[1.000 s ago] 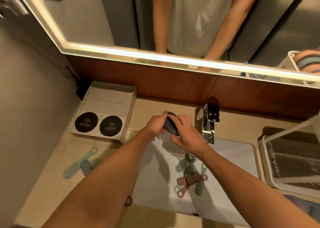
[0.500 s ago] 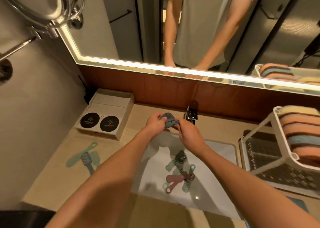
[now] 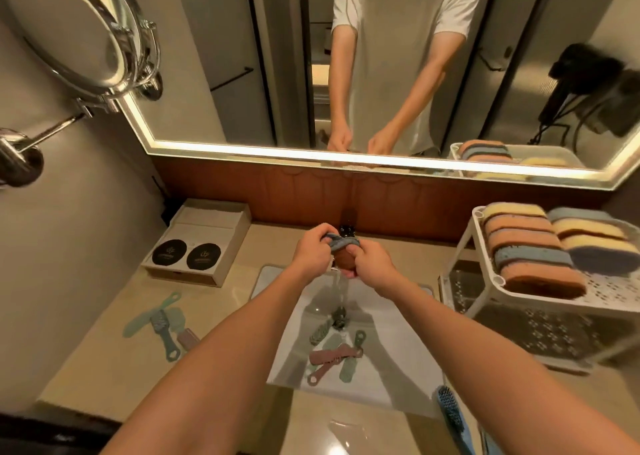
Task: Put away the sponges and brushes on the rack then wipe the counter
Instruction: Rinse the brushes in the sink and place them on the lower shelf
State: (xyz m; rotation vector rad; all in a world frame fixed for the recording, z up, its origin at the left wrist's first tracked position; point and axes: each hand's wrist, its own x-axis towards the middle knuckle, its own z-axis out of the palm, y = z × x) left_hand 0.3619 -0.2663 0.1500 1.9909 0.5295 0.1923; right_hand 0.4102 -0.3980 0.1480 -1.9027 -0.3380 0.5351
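My left hand (image 3: 311,248) and my right hand (image 3: 372,259) both grip a blue and brown sponge (image 3: 343,252) and squeeze it over the sink (image 3: 398,368), just under the tap (image 3: 347,229). Water runs down from the sponge into the basin. Several green and pink brushes (image 3: 334,352) lie at the sink's bottom. More brushes (image 3: 162,323) lie on the counter (image 3: 114,361) to the left. The white rack (image 3: 519,281) stands at the right, with several striped sponges (image 3: 526,247) on its top shelf.
A box with two black round lids (image 3: 187,254) sits at the counter's back left. A blue brush (image 3: 450,416) lies at the counter's front right. A round chrome mirror on an arm (image 3: 79,39) juts from the left wall. The wall mirror (image 3: 381,56) runs behind the counter.
The view has tilted up and shifted right, bringing the rack's top shelf of sponges into view. My hands still hold the sponge under the tap, and water now streams from it.
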